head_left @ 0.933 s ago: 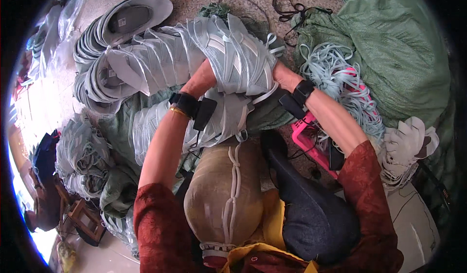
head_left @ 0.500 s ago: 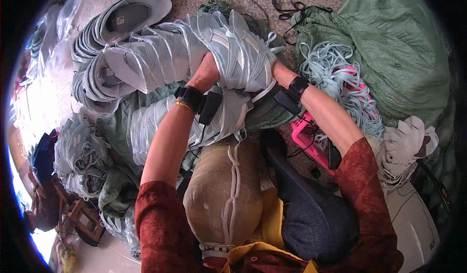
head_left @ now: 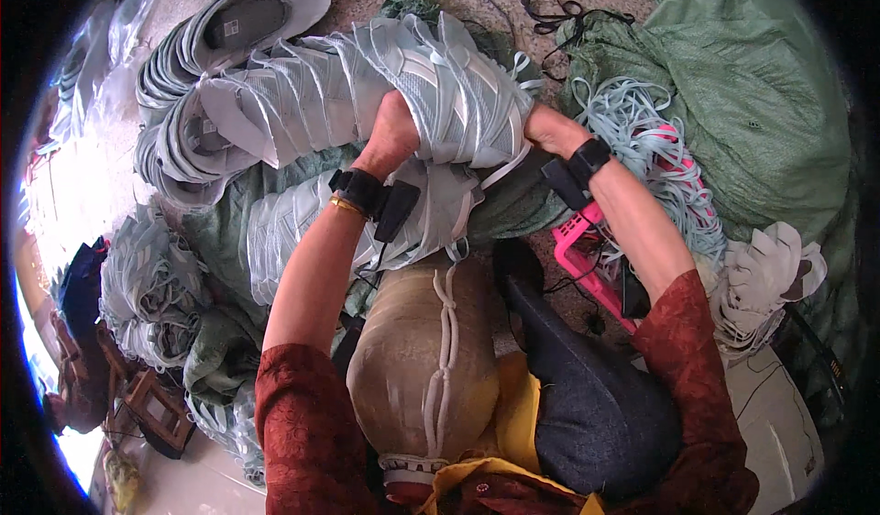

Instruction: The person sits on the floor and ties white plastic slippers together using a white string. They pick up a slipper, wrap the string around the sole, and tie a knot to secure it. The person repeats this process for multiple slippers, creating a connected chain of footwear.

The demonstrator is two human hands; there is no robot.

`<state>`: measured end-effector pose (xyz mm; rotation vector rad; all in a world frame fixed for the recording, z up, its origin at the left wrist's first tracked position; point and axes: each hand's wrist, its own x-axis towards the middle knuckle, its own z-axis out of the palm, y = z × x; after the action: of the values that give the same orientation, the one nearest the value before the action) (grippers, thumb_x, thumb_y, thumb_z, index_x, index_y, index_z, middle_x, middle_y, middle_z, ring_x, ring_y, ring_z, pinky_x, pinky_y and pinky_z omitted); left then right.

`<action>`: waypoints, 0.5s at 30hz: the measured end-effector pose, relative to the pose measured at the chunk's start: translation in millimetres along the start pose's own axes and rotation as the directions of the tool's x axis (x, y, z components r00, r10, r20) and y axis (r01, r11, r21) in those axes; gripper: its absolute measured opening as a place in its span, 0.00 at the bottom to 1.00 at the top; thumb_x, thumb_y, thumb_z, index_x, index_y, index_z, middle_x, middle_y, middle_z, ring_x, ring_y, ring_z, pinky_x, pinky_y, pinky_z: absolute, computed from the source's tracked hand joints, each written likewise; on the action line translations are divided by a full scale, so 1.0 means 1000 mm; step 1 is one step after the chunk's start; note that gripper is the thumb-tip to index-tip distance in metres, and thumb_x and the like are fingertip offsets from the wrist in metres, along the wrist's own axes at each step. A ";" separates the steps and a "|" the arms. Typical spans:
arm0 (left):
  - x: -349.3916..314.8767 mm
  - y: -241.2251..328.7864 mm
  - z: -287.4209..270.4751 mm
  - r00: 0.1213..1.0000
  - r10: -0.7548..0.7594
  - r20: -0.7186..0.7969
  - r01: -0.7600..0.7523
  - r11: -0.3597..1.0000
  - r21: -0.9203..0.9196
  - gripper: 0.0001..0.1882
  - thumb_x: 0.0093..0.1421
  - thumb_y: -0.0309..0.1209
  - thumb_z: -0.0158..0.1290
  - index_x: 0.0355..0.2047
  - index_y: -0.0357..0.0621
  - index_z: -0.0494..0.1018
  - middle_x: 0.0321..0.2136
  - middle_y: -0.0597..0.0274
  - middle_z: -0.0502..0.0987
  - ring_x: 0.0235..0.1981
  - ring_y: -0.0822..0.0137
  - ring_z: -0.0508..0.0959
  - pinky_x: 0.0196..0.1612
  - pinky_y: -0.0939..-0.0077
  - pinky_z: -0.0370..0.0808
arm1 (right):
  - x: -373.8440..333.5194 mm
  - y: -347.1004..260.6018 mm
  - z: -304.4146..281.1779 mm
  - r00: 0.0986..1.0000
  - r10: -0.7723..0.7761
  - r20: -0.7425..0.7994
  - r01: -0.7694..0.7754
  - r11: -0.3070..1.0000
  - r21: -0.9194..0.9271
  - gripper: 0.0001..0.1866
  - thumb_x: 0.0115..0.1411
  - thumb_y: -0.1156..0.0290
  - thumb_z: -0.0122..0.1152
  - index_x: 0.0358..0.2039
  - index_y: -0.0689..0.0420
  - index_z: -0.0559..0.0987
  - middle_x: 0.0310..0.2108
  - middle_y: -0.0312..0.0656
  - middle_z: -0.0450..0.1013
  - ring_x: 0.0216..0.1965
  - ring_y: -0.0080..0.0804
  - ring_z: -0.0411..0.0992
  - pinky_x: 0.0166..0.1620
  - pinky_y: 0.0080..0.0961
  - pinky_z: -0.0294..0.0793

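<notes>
Apparently tucked in behind a nested stack of pale blue-grey mesh shoe uppers with white strips [head_left: 458,102], the fingers of the left hand [head_left: 392,134] and right hand [head_left: 553,132] are hidden, so I cannot tell whether they are closed. That stack lies between the two hands (one at either end of it). Just left runs a curved row of nested pale grey uppers [head_left: 307,111]. Near the right hand, tangled pale-blue flat laces [head_left: 632,111] lie by a bright pink plastic basket [head_left: 570,237]; farther right bulges a green woven sack [head_left: 752,102].
</notes>
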<state>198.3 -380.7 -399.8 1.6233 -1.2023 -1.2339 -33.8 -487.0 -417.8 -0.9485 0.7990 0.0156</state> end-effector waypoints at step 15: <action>-0.046 0.057 -0.037 0.959 0.026 -0.283 0.047 0.967 0.250 0.07 0.52 0.20 0.55 0.25 0.37 0.67 0.19 0.57 0.76 0.23 0.64 0.80 0.29 0.73 0.76 | -0.018 -0.009 -0.012 0.971 -0.133 -0.196 0.095 0.977 -0.193 0.12 0.57 0.79 0.48 0.39 0.63 0.79 0.34 0.36 0.76 0.33 0.26 0.73 0.37 0.24 0.71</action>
<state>216.3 -350.9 -325.5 1.9214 -1.2037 -0.8385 -50.9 -495.7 -404.3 -1.1831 0.9461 -0.1147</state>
